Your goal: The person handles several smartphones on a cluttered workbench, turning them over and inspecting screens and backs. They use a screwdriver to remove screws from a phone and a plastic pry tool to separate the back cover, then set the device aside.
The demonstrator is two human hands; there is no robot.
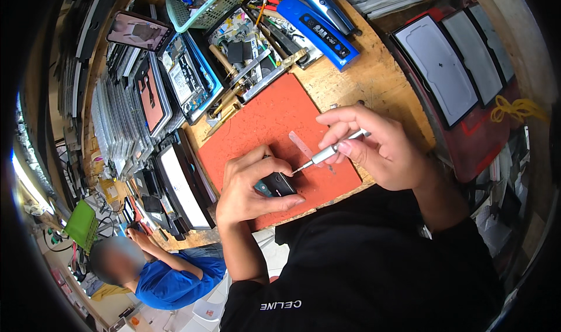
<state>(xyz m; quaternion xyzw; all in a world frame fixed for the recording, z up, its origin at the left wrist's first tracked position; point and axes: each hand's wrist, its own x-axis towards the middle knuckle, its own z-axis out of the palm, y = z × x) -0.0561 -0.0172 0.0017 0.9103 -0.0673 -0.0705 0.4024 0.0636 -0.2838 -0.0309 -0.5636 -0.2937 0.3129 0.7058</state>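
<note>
My left hand (241, 183) is closed round a small black device (280, 184), perhaps a phone, with a bluish patch at one side. It holds the device at the near part of a red work mat (257, 124); much of it is hidden under the fingers. In my right hand (388, 151) a slim silver precision screwdriver (323, 155) slants down to the left. Its thin tip meets the device's upper edge, close to my left index fingertip. Beyond the screwdriver a pale translucent strip (300, 143) lies on the mat.
A tool tray (251, 57) and a green basket (216, 10) stand at the back. Right of them lies a blue handheld tool (318, 34). Stacked panels (120, 121), a propped phone (137, 31) and a white-faced panel (184, 186) line the left. Farther left sits a person in blue (175, 282).
</note>
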